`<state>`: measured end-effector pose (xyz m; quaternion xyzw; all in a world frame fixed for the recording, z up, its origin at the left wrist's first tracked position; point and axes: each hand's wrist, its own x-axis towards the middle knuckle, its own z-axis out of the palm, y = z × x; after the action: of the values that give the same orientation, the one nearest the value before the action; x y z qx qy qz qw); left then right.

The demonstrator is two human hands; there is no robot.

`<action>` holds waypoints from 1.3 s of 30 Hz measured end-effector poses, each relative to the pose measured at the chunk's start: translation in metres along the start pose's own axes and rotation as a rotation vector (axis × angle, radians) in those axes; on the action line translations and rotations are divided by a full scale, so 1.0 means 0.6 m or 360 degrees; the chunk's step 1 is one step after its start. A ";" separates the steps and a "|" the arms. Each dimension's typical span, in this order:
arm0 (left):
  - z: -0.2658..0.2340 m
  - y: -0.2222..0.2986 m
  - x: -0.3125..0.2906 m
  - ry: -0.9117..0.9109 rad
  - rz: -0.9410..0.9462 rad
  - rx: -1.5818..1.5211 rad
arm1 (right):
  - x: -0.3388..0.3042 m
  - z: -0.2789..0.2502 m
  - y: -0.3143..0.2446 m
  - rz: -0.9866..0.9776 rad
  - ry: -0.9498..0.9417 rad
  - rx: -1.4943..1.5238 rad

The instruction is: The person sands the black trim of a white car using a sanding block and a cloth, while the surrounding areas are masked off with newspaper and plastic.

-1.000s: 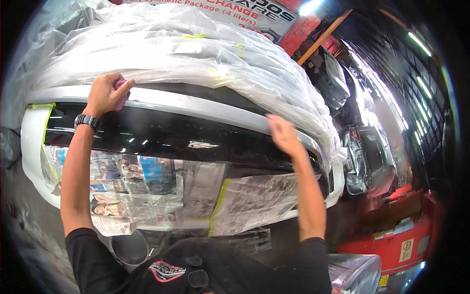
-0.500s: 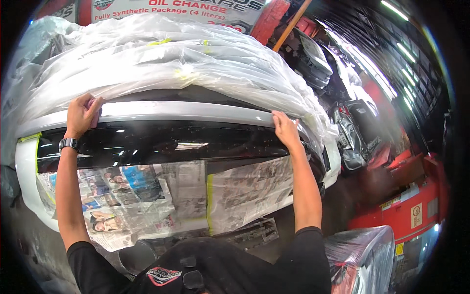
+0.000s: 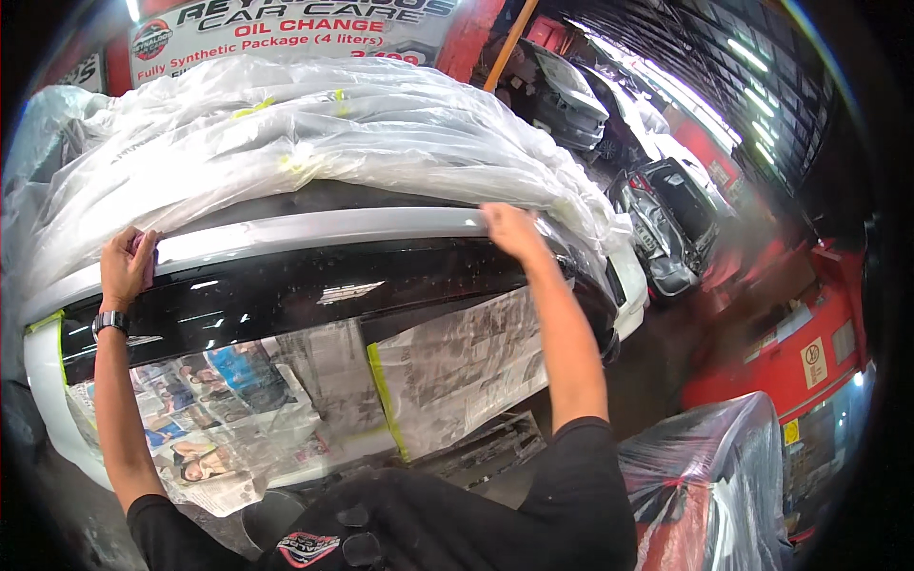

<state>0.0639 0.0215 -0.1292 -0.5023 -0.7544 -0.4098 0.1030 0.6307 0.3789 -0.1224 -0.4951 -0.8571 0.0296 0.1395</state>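
Observation:
A long silver trim strip (image 3: pixel 328 226) curves across a glossy black car panel (image 3: pixel 276 283). Toward its left end, my left hand (image 3: pixel 121 274) is closed on a pinkish-purple pad (image 3: pixel 149 262), pressed against the strip's near side. My right hand (image 3: pixel 512 231) lies on the strip farther right, slightly blurred, its fingers bent and together at the surface. Whether anything is under those fingers is hidden. Newspaper (image 3: pixel 228 381) covers the area below the black panel, edged with yellow-green tape (image 3: pixel 385 395).
Crumpled clear plastic sheeting (image 3: pixel 314 124) drapes over the car beyond the strip. A plastic-wrapped object (image 3: pixel 700 476) stands at the lower right, near red equipment (image 3: pixel 762 381). A damaged car (image 3: pixel 666 224) is parked to the right. A large sign (image 3: pixel 295 38) hangs behind.
The whole view has shifted, carrying the car leftward in the picture. My right hand has slid slightly left along the strip. My left hand keeps its place on the strip with the pad.

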 end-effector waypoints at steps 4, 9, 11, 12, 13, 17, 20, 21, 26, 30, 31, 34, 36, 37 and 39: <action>-0.006 -0.014 -0.008 -0.0015 0.0034 0.0090 | 0.008 -0.024 0.067 0.0093 0.0009 0.0053; -0.010 -0.004 -0.010 -0.0044 -0.0022 -0.0023 | 0.045 -0.011 0.062 -0.0504 -0.0194 0.0293; -0.009 -0.008 -0.008 -0.0054 -0.0052 -0.0053 | 0.072 -0.017 0.057 -0.0400 -0.0431 0.0283; -0.009 -0.012 -0.007 -0.0042 -0.0031 -0.0022 | 0.080 -0.027 0.041 -0.0307 -0.0598 0.0331; -0.008 -0.017 -0.005 -0.0030 -0.0010 0.0009 | 0.085 -0.028 0.030 -0.0329 -0.0605 0.0316; -0.010 -0.041 -0.003 -0.0029 -0.0013 0.0104 | 0.095 -0.025 0.014 -0.0480 -0.0598 0.0305; -0.005 -0.030 0.000 -0.0002 0.0049 0.0115 | 0.097 -0.028 0.027 -0.0438 -0.0635 0.0294; -0.007 -0.025 -0.003 -0.0003 0.0039 0.0105 | 0.094 -0.032 0.021 -0.0401 -0.0663 0.0290; -0.008 -0.017 -0.007 0.0025 0.0051 0.0079 | 0.080 -0.031 -0.004 -0.0320 -0.0600 0.0567; -0.010 -0.013 -0.008 0.0014 0.0049 0.0051 | 0.066 -0.057 -0.008 -0.0206 -0.0668 0.0676; -0.012 -0.008 -0.010 0.0019 0.0046 0.0047 | 0.064 -0.065 -0.016 -0.0189 -0.0696 0.0622; -0.014 -0.005 -0.011 -0.0002 0.0022 0.0006 | 0.062 -0.081 -0.036 -0.0140 -0.0741 0.0469; -0.014 -0.005 -0.009 -0.0012 0.0040 -0.0004 | 0.066 -0.083 -0.043 -0.0112 -0.0726 0.0388; -0.014 -0.002 -0.008 -0.0011 0.0069 0.0004 | 0.069 -0.079 -0.045 -0.0138 -0.0682 0.0343; -0.012 -0.001 -0.004 -0.0003 0.0080 0.0011 | 0.075 -0.060 -0.054 -0.0193 -0.0595 0.0256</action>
<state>0.0627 0.0143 -0.1262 -0.5212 -0.7430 -0.4040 0.1143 0.5918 0.3976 -0.0724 -0.4158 -0.8911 0.1810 0.0186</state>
